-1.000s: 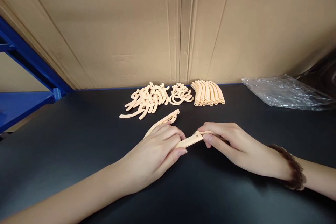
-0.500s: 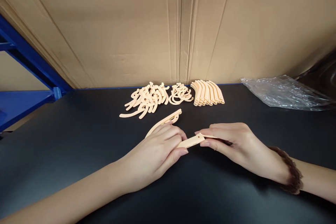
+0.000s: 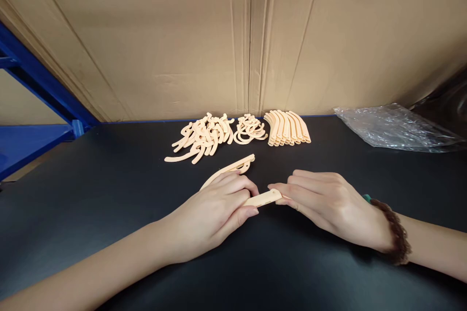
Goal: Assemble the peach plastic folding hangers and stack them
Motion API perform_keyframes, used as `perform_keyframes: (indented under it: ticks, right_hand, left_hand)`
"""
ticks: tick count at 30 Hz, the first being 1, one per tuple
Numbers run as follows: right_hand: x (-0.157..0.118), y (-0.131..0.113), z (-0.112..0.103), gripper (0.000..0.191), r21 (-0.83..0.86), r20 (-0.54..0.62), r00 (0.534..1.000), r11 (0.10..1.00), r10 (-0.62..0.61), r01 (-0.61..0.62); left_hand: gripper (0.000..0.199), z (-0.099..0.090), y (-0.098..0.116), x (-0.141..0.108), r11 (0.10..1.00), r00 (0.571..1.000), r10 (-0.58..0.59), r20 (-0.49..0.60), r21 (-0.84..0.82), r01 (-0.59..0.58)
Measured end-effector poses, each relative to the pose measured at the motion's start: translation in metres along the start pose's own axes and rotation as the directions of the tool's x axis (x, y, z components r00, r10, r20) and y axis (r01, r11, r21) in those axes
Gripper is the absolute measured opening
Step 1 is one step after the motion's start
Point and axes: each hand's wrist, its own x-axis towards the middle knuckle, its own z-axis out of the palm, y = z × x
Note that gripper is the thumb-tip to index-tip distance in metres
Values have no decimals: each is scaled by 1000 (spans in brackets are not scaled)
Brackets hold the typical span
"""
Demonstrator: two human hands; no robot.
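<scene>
My left hand [image 3: 215, 214] is closed around a cream plastic strip [image 3: 263, 198] with a hole near its right end. Under and beyond the same hand lies a curved cream piece [image 3: 233, 164], its far end showing a smaller part with a hole; whether the hand grips it too I cannot tell. My right hand [image 3: 324, 204] pinches a thin cream piece [image 3: 286, 197] at the strip's right end, most of it hidden by the fingers. The two pieces touch there.
Behind my hands on the black table [image 3: 91, 194] lie a loose heap of curved cream pieces [image 3: 204, 136], a small pile of hooked pieces [image 3: 250, 129] and a neat row of curved strips [image 3: 287, 128]. A clear plastic bag [image 3: 397, 126] rests at right, before a cardboard wall [image 3: 175, 39].
My right hand has turned and moved slightly left, its fingers now covering more of the thin piece at the strip's end. My left hand keeps its grip, nearly still.
</scene>
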Motion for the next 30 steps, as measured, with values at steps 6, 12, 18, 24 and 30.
perform_keyframes:
  ticks: [6,12,18,24,30]
  right_hand:
    - [3,4,1,21,-193,-7,992,973,-128,125]
    - [2,6,4,19,-53,5,998,996,-70,70]
    - [0,3,3,29,-85,34,985,981,-169,172]
    - [1,-2,2,23,-53,123,969,974,-213,220]
    - [2,10,2,18,63,140,984,993,-110,102]
  left_hand:
    - [25,-4,0,2,1000,1000,12,18,11,-12]
    - [24,-3,-2,0,999,999,33,19,14,-33]
    - [29,-1,-4,-2,999,999,-29,14,-35,30]
    - [22,-8,-9,-4,998,999,-28,-15,-54,27]
    - [32,-20,-20,-7,1000,1000,-28,-10,-1,28]
